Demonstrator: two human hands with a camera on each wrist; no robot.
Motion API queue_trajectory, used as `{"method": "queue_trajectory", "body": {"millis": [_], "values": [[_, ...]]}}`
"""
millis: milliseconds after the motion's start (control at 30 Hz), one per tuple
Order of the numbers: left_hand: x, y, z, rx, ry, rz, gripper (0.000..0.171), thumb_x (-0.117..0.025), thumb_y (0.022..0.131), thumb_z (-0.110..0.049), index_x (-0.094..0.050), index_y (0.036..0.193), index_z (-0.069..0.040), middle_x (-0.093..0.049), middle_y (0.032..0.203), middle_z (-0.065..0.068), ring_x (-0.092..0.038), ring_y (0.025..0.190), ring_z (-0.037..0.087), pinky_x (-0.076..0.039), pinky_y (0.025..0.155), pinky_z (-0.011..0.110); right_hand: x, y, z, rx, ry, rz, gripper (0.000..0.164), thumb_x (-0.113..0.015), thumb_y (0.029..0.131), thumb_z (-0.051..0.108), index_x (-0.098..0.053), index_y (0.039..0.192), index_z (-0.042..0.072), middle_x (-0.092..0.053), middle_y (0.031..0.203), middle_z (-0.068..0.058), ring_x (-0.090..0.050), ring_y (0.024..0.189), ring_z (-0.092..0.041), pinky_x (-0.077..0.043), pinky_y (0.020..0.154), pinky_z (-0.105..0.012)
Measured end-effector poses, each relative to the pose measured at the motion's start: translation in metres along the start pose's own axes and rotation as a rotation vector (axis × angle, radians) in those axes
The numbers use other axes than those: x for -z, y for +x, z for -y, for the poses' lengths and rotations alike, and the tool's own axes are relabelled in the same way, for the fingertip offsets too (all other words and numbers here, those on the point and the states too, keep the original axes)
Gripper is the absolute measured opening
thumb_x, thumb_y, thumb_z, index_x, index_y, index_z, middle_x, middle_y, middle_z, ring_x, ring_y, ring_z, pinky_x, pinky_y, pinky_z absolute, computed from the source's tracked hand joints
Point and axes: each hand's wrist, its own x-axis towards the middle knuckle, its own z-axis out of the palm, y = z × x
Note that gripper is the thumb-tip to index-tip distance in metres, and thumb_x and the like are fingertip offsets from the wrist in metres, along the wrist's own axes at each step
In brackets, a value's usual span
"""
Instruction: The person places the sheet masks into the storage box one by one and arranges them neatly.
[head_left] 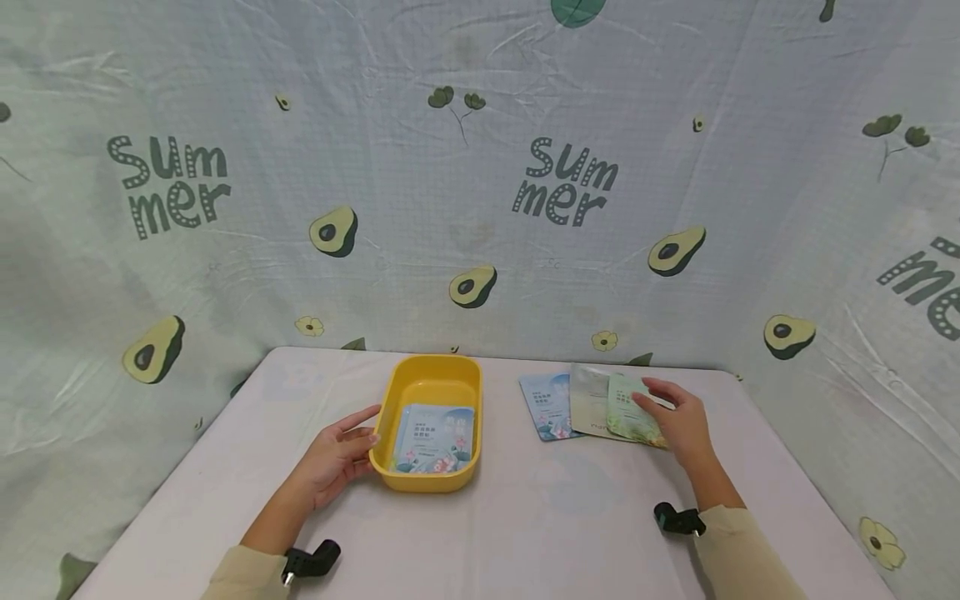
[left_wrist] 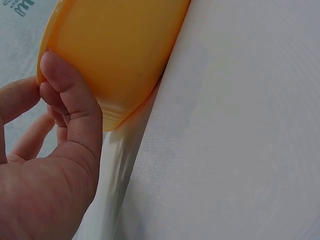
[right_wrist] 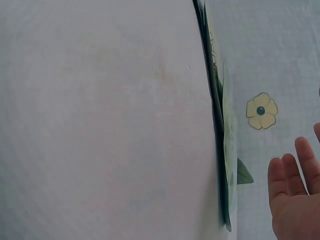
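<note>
My left hand (head_left: 339, 458) holds the left rim of a yellow plastic tray (head_left: 435, 390); in the left wrist view its thumb lies against the tray's wall (left_wrist: 115, 45) and fingertips meet the rim. Inside the tray's near part lie blue flat sachets with pink flowers (head_left: 435, 442), seemingly stacked. Over on the right, my right hand (head_left: 684, 425) hovers at a green flat sachet (head_left: 628, 407), fingers spread and loosely bent. That green sachet overlaps a silver-beige sachet (head_left: 585, 408), which overlaps a blue sachet (head_left: 547, 404). In the right wrist view the hand (right_wrist: 300, 192) appears apart from the sachets' edges.
A white-covered table (head_left: 517, 525) carries everything. Behind it and along both sides hangs a pale cloth (head_left: 405, 183) printed with avocados, flowers and lettering. Bare tabletop separates the tray from the sachets on the right. A small black device (head_left: 678, 520) sits at each wrist.
</note>
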Motion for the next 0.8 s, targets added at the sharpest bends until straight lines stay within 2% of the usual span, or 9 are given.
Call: {"method": "queue_trajectory", "body": {"millis": [33, 100, 167, 267, 300, 533, 800], "values": [[0.000, 0.000, 0.000, 0.000, 0.001, 0.001, 0.065, -0.062, 0.101, -0.010, -0.034, 0.160, -0.013, -0.061, 0.115, 0.006, -0.066, 0.084, 0.016, -0.060, 0.075, 0.025, 0.001, 0.001, 0.000, -0.005, -0.002, 0.008, 0.065, -0.072, 0.095, 0.043, -0.056, 0.146, 0.007, -0.051, 0.153, -0.016, -0.046, 0.143, -0.035, -0.042, 0.088, -0.007], [0.000, 0.000, 0.000, 0.001, 0.004, -0.002, 0.065, -0.062, 0.101, -0.010, -0.034, 0.160, -0.013, -0.061, 0.116, 0.006, -0.067, 0.084, 0.016, -0.060, 0.075, 0.025, 0.003, 0.004, -0.001, -0.011, -0.007, 0.023, 0.068, -0.071, 0.095, 0.045, -0.053, 0.148, 0.007, -0.046, 0.157, -0.016, -0.043, 0.145, -0.037, -0.048, 0.093, -0.013], [0.000, 0.000, 0.000, 0.003, 0.006, -0.002, 0.066, -0.062, 0.101, -0.011, -0.034, 0.161, -0.014, -0.061, 0.117, 0.007, -0.067, 0.085, 0.016, -0.060, 0.075, 0.024, 0.004, 0.007, -0.003, -0.011, -0.009, 0.039, 0.070, -0.070, 0.095, 0.045, -0.050, 0.151, 0.007, -0.041, 0.160, -0.017, -0.040, 0.147, -0.040, -0.053, 0.101, -0.025], [-0.001, 0.000, 0.000, 0.005, 0.001, -0.004, 0.066, -0.062, 0.101, -0.010, -0.034, 0.161, -0.014, -0.062, 0.117, 0.007, -0.067, 0.084, 0.017, -0.060, 0.075, 0.024, 0.006, 0.013, -0.006, -0.018, -0.022, 0.054, 0.073, -0.069, 0.096, 0.046, -0.047, 0.153, 0.007, -0.037, 0.163, -0.017, -0.034, 0.150, -0.041, -0.044, 0.114, -0.050], [-0.001, 0.000, 0.000, 0.005, 0.003, -0.002, 0.066, -0.062, 0.101, -0.010, -0.034, 0.161, -0.014, -0.061, 0.117, 0.007, -0.067, 0.085, 0.017, -0.060, 0.075, 0.024, 0.006, 0.015, -0.008, -0.018, -0.021, 0.059, 0.074, -0.069, 0.096, 0.045, -0.045, 0.154, 0.006, -0.036, 0.164, -0.018, -0.033, 0.151, -0.041, -0.041, 0.116, -0.054], [0.000, 0.000, -0.001, -0.001, 0.009, 0.002, 0.065, -0.060, 0.102, -0.009, -0.034, 0.161, -0.013, -0.060, 0.116, 0.008, -0.066, 0.085, 0.017, -0.060, 0.075, 0.024, 0.009, 0.024, -0.009, -0.031, -0.045, 0.083, 0.075, -0.069, 0.097, 0.041, -0.040, 0.156, 0.004, -0.032, 0.165, -0.021, -0.028, 0.152, -0.043, -0.034, 0.121, -0.056], [0.000, 0.000, -0.001, 0.006, 0.002, 0.000, 0.065, -0.062, 0.101, -0.010, -0.035, 0.160, -0.013, -0.060, 0.115, 0.007, -0.067, 0.084, 0.017, -0.060, 0.074, 0.024, 0.016, 0.032, -0.017, -0.041, -0.114, 0.127, 0.077, -0.068, 0.096, 0.049, -0.044, 0.154, 0.004, -0.027, 0.166, -0.024, -0.025, 0.152, -0.047, -0.033, 0.119, -0.062]]}}
